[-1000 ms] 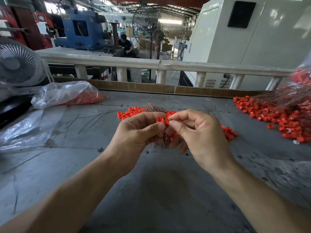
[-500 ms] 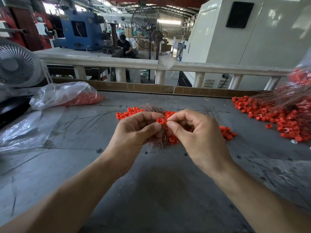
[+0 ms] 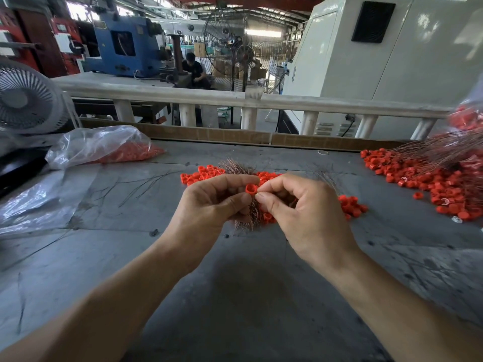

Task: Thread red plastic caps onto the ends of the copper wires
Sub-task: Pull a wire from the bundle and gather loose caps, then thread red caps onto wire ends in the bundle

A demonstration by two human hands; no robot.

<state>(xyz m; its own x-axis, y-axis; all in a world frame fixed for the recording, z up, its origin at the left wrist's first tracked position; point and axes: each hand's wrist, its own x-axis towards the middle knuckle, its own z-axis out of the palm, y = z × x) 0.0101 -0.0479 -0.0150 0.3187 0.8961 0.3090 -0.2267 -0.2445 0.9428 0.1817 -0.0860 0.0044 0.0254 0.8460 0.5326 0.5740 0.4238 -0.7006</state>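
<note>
Over the middle of the grey table, my left hand (image 3: 217, 202) holds a bundle of thin copper wires (image 3: 251, 215) and pinches a red cap (image 3: 251, 188) between thumb and forefinger. My right hand (image 3: 300, 207) meets it from the right, its thumb and forefinger pinched at the cap's edge; any wire between them is too fine to see. Behind the hands lies a pile of loose red caps (image 3: 201, 175), spilling out to the right (image 3: 351, 203). More copper wire ends (image 3: 232, 165) stick up above my left hand.
A large heap of red caps with long copper wires (image 3: 431, 176) covers the table's right side. A clear bag of caps (image 3: 104, 147) lies at the back left, flat plastic sheet (image 3: 34, 202) beside it. A fan (image 3: 26, 100) stands far left. Loose dark wires (image 3: 141, 184) lie scattered.
The hands stay together at the same spot. The cap between the fingertips has turned so that its open side shows more.
</note>
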